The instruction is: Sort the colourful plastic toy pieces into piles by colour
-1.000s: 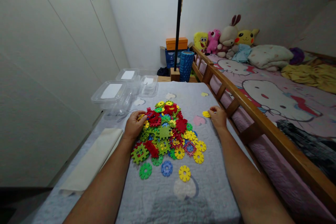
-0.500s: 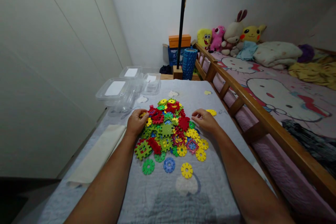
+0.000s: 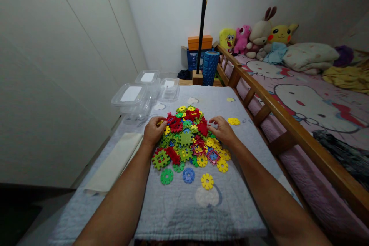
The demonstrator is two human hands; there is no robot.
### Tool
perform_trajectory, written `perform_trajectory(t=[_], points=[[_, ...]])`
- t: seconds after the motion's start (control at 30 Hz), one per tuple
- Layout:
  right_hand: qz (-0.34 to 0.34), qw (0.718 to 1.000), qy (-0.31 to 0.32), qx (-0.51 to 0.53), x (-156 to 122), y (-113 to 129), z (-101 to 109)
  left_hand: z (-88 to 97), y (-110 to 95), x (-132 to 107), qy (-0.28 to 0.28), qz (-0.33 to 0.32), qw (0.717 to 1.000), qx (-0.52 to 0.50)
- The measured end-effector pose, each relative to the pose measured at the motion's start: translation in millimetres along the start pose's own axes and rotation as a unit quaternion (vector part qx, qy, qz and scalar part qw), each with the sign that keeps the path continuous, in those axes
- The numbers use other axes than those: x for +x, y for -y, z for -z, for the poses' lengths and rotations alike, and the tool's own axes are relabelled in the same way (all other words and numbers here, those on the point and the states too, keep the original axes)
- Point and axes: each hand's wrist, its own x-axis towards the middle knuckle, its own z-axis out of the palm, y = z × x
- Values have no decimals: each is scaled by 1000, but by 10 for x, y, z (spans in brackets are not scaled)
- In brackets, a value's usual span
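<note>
Left hand (image 3: 152,131): curled at yellow piece (image 3: 160,122), grip unclear. Right hand (image 3: 223,130): loosely open beside red piece (image 3: 203,128). Between them: pile (image 3: 185,138).

You are seeing a dim, greyish room; a soft shadow is darkening the near end of the pale blue, cloth-covered table (image 3: 242,207). Wide-angle distortion is stretching the brown wooden bed rail (image 3: 288,122), and the lower left corner is sinking toward black.
</note>
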Motion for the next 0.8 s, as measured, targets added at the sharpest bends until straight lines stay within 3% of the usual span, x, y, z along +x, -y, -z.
perform_trajectory(t=[0.13, 0.27, 0.37, 0.5, 0.6, 0.8], points=[[41, 995, 85, -37, -193, 32, 102, -17, -13, -13, 0, 9, 1000, -5], [38, 988, 131, -69, -453, 107, 9, -56, -46, 0, 4, 27, 1000, 4], [26, 989, 119, -86, -523, 156, -117, -56, -94, 29, 36, 31, 999, 13], [23, 993, 69, -91, -419, 185, -222, 55, -177, -39, 93, 27, 995, -9], [32, 995, 38, -82, -301, 180, -263, 224, -217, -275, 140, -32, 989, 26], [24, 997, 3, -68, -151, 131, -346, 528, -215, -1004, 257, -120, 949, 136]])
